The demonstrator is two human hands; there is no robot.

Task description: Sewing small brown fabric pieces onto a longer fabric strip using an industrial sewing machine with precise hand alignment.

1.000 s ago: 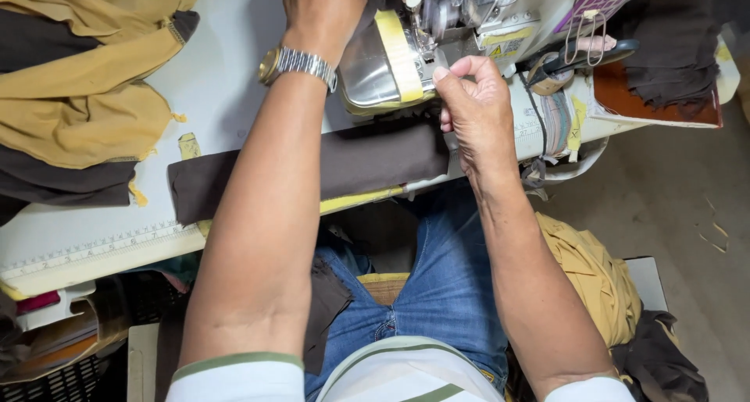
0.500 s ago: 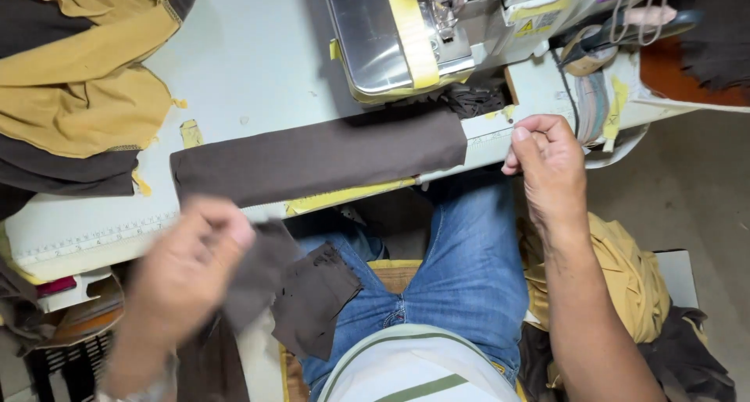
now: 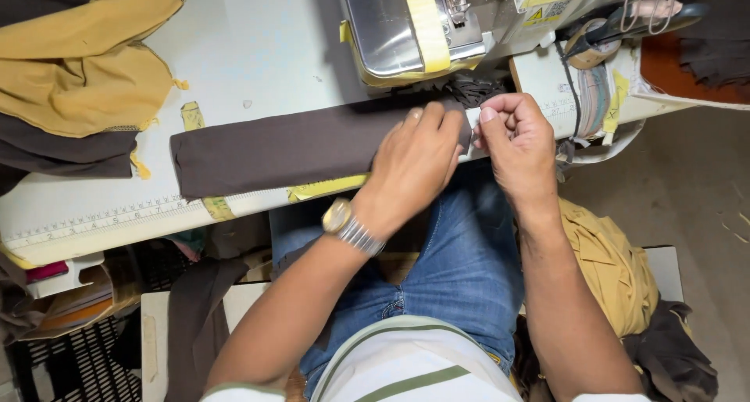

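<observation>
Head view, nearest first: blue-jeaned knees, with a mustard garment (image 3: 609, 269) heaped at the person's right side, apparently in a pale box (image 3: 664, 261), though its walls are mostly hidden. At the lower left, a dark slatted crate (image 3: 70, 363) sits under the worktop; what it holds cannot be made out.

Above the lap, both hands meet at the front edge of the worktop (image 3: 258, 50). The left hand (image 3: 414, 164), with a metal watch (image 3: 351, 224) on the wrist, lies flat on the right end of a long dark brown fabric strip (image 3: 273, 148), fingers together and pressing it down. The right hand (image 3: 519, 140) touches that same end, its fingers (image 3: 492, 117) pinched shut on a small white tab. The strip stretches leftward across the worktop, just before the sewing machine (image 3: 406, 27). Far left lie piled mustard and brown cloths (image 3: 86, 82).
</observation>
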